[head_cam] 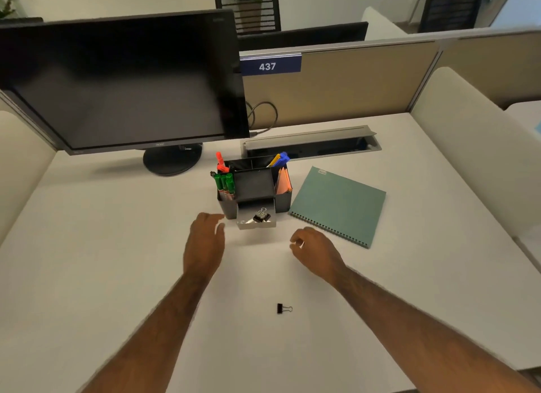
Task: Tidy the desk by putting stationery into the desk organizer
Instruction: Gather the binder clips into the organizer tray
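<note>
A black desk organizer stands mid-desk, holding green markers, a red marker, blue and yellow pens and orange notes. Its small drawer is pulled out with binder clips inside. My left hand hovers just left of the drawer, fingers apart and holding nothing. My right hand is to the drawer's right, fingers curled loosely; nothing shows in it. One black binder clip lies loose on the desk, nearer to me between my forearms.
A teal spiral notebook lies right of the organizer. A dark monitor on its round stand fills the back left. A grey cable tray sits behind the organizer. Partition walls bound the white desk.
</note>
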### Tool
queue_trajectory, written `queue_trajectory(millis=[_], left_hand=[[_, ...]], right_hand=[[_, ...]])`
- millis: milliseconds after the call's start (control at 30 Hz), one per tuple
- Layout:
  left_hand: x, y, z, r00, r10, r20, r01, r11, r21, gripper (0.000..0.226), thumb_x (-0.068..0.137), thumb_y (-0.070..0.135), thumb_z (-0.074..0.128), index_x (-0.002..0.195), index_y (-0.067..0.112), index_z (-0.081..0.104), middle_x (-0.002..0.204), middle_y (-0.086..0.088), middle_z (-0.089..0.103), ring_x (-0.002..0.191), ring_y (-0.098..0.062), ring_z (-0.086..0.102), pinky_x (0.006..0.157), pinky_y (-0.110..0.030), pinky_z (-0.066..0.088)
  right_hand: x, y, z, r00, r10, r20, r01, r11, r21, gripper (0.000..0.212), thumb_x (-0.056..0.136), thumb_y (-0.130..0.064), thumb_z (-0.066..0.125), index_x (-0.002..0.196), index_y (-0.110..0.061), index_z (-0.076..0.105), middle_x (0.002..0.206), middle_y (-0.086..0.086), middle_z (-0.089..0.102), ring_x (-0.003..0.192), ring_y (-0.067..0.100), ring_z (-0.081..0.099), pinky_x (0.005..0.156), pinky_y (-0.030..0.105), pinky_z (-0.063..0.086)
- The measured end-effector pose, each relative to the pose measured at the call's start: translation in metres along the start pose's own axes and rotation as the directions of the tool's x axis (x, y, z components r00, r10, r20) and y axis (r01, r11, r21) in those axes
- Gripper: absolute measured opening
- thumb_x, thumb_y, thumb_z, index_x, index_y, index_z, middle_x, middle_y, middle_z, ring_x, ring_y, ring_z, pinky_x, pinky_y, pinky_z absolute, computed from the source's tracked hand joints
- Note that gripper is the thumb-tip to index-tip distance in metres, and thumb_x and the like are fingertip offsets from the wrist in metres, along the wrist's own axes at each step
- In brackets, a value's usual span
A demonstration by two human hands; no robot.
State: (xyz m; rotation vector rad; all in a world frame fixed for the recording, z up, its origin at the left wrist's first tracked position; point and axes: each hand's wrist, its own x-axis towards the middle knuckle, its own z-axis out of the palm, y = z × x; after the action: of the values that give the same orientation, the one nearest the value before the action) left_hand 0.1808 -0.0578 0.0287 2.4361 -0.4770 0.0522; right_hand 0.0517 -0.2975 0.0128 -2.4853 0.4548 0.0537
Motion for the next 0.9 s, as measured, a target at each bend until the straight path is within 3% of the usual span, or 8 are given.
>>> queue_trajectory(millis=[200,333,533,733,900], left_hand=[[-0.045,-0.062,-0.015,0.992,-0.126,0.025,0.122,0.986,0.116,0.026,0.100,0.014,0.046,0.117,0.019,0.064,0.120,0.002,0.057,0.114,-0.023,0.051,0.090,-0.039,0.049],[-0.064,-0.077,-0.019,0.982,-0.190,0.014,0.187,0.974,0.128,0.027,0.100,0.013,0.044,0.117,0.019,0.064,0.119,0.002,0.057,0.114,-0.024,0.051,0.088,-0.041,0.050],[-0.076,-0.084,-0.015,0.980,-0.198,0.032,0.195,0.977,0.092,0.022,0.099,0.020,0.051,0.115,0.018,0.065,0.115,0.000,0.059,0.109,-0.025,0.054,0.090,-0.036,0.045],[-0.085,-0.085,0.002,0.988,-0.154,0.029,0.147,0.974,0.170,0.030,0.088,0.044,0.068,0.112,0.026,0.064,0.111,0.008,0.054,0.101,-0.018,0.052,0.092,-0.034,0.042],[-0.094,-0.082,0.011,0.987,-0.153,-0.037,0.157,0.971,0.180,0.031,0.088,0.043,0.068,0.115,0.028,0.061,0.112,0.009,0.051,0.102,-0.019,0.050,0.091,-0.032,0.036]], right_hand=[[-0.054,0.015,0.020,0.937,-0.217,0.272,0.252,0.963,-0.101,0.039,0.085,-0.056,0.063,0.110,-0.026,0.062,0.104,-0.010,0.056,0.093,0.007,0.050,0.081,0.024,0.042],[-0.067,0.011,0.027,0.894,-0.283,0.347,0.358,0.917,-0.177,0.054,0.078,-0.067,0.061,0.116,-0.027,0.060,0.108,-0.010,0.055,0.099,0.012,0.050,0.085,0.027,0.041],[-0.067,0.001,0.026,0.858,-0.344,0.381,0.458,0.849,-0.266,0.048,0.080,-0.060,0.059,0.111,-0.023,0.059,0.105,-0.005,0.051,0.095,0.016,0.046,0.081,0.032,0.038],[-0.068,-0.007,0.035,0.870,-0.385,0.307,0.470,0.836,-0.285,0.011,0.084,-0.027,0.049,0.081,-0.020,0.057,0.087,-0.003,0.052,0.077,0.019,0.049,0.066,0.031,0.034],[-0.067,-0.016,0.036,0.859,-0.387,0.336,0.476,0.845,-0.244,0.027,0.086,-0.045,0.043,0.094,-0.024,0.058,0.093,-0.009,0.053,0.084,0.014,0.049,0.073,0.030,0.038]])
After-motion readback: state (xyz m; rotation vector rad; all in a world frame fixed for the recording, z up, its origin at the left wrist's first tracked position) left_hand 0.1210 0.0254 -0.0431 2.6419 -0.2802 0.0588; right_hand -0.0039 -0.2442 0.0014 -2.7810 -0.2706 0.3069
